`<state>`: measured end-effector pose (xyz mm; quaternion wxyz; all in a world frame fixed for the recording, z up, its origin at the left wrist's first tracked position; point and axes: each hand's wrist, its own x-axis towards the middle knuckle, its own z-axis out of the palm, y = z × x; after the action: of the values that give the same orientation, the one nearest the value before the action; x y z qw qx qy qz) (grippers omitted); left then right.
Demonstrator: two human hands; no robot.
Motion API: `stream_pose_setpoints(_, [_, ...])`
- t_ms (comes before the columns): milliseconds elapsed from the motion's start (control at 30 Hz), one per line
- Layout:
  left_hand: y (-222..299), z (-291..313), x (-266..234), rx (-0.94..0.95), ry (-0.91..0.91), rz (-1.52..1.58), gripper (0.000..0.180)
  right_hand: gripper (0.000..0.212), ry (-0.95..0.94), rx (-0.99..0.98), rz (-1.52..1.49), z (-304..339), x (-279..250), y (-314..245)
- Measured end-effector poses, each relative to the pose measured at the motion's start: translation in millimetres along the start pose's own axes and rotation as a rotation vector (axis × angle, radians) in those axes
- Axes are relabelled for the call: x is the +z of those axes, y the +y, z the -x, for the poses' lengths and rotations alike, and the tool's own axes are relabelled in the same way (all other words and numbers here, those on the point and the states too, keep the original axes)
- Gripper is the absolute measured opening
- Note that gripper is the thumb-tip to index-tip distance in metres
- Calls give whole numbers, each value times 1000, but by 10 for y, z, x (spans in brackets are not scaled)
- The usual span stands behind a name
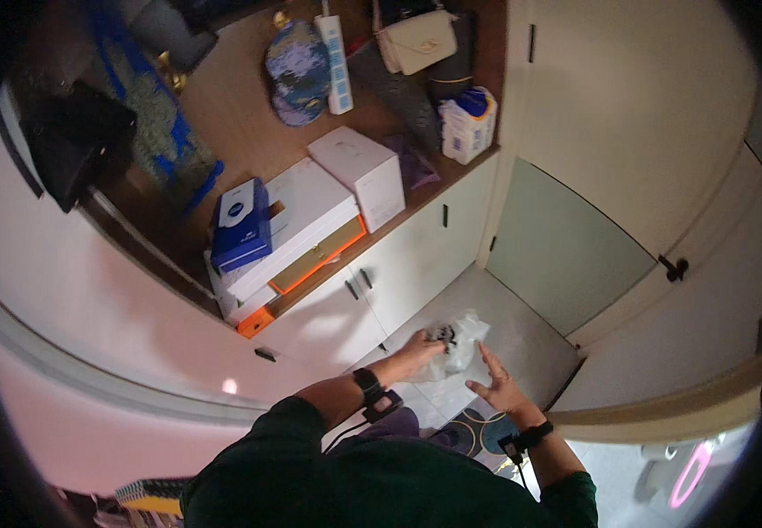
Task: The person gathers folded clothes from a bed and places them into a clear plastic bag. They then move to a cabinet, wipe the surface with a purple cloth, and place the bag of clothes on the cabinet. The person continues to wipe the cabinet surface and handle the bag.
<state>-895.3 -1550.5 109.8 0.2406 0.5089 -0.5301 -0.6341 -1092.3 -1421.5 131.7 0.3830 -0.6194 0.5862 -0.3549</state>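
Note:
A white translucent plastic bag (466,341) with dark print hangs in front of me, above the tiled floor. My left hand (418,352) is closed on the left side of the bag, with its fingertips partly hidden. To the right of the bag, my right hand (499,388) is open, thumb and fingers apart, with nothing between them. Its fingertips come close to the bag's edge; whether they touch it I cannot tell. What the bag contains does not show.
Ahead left, a white cabinet (429,236) has a brown shelf with white boxes (365,174), a blue box (242,224) and a tissue pack (469,125). A cap (298,75) and cream handbag (416,42) hang above. A door (566,246) stands right; a patterned mat (486,431) lies below.

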Motion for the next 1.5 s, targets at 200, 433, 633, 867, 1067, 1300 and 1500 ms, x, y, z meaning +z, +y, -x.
stream_pose_setpoints(200, [13,221,-1160,290,-10,-42,51,81,-53,-117,247,-1148,-148,415])
stream_pose_setpoints(433, [-210,358,-2014,367,194,45,60,79,-24,-163,332,-2619,-220,385])
stream_pose_setpoints(633, [34,378,-2305,493,348,-70,58,78,-40,-210,448,-3735,-238,137])
stream_pose_setpoints(867, [133,704,-2445,382,516,109,61,76,26,-361,695,-4723,-232,65])
stream_pose_setpoints(1067, [123,700,-2059,252,730,217,66,70,-43,-479,1043,-5926,-334,-23])
stream_pose_setpoints(1300, [537,128,-1273,330,892,402,67,55,-143,-546,472,-7144,-299,584])
stream_pose_setpoints(1500, [754,-259,-1001,133,887,338,86,42,19,-666,582,-6980,-233,905])
